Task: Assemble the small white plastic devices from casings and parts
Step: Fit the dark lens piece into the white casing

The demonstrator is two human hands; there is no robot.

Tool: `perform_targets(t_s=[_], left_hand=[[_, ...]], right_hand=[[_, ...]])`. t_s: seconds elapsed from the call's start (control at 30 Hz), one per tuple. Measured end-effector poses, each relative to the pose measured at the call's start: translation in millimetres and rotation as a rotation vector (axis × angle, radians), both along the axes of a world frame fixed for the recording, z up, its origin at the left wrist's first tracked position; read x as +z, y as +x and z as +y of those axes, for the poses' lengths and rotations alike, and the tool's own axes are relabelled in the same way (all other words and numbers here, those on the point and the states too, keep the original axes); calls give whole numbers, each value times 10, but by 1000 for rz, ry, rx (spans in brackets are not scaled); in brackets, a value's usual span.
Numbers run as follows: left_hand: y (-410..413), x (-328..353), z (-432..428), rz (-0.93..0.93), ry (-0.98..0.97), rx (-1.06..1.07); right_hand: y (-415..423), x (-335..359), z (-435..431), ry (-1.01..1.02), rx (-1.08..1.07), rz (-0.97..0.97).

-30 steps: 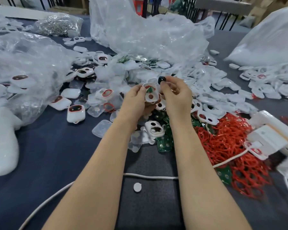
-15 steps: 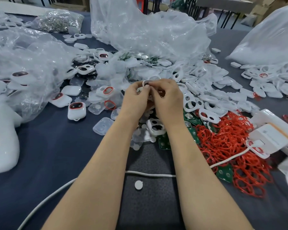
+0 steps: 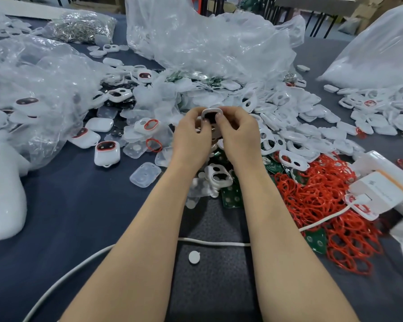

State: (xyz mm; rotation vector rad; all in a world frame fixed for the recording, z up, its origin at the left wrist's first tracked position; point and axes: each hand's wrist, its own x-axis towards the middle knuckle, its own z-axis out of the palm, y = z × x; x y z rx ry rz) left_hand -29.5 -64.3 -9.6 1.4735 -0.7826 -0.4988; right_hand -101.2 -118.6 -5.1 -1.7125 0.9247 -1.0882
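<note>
Both hands, left [image 3: 193, 133] and right [image 3: 236, 132], pinch one white casing [image 3: 211, 115] between their fingertips, held above the heap of white parts [image 3: 289, 133] on the counter [image 3: 68, 205].

Soft, even light falls from above on the dark counter [image 3: 63, 205], and the shadows are faint. Glare streaks the clear plastic bags [image 3: 207, 43] at the far edge. The left hand [image 3: 191, 133] and right hand [image 3: 237, 133] are sharp at centre. The wide lens bends and smears the white boxes [image 3: 382, 194] at the right edge.
</note>
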Motion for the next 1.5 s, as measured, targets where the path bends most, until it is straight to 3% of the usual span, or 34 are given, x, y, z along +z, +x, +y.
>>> perform_targets(t_s=[0.33,0.5,0.7,0.93,1.07,1.23,1.43,1.5], left_hand=[[11,7,1,-131,24,47],[26,26,9,50,24,16],[2,11,-5,116,12,24],[17,-15,-21,-260,81,191],[29,-17,-2,-265,65,195],[-10,-16,-17,-282,74,94],[7,-15,32,-280,-2,279],[6,-12,47,-293,-39,285]], right_hand=[[-10,-14,-18,62,36,-35],[7,-18,2,-9,0,-8],[-12,-8,-6,67,27,-72],[41,-10,56,-59,-14,57],[21,-10,47,-73,29,109],[-13,-19,14,-51,-87,108],[54,-15,112,-192,-171,94],[71,3,128,-205,-109,96]])
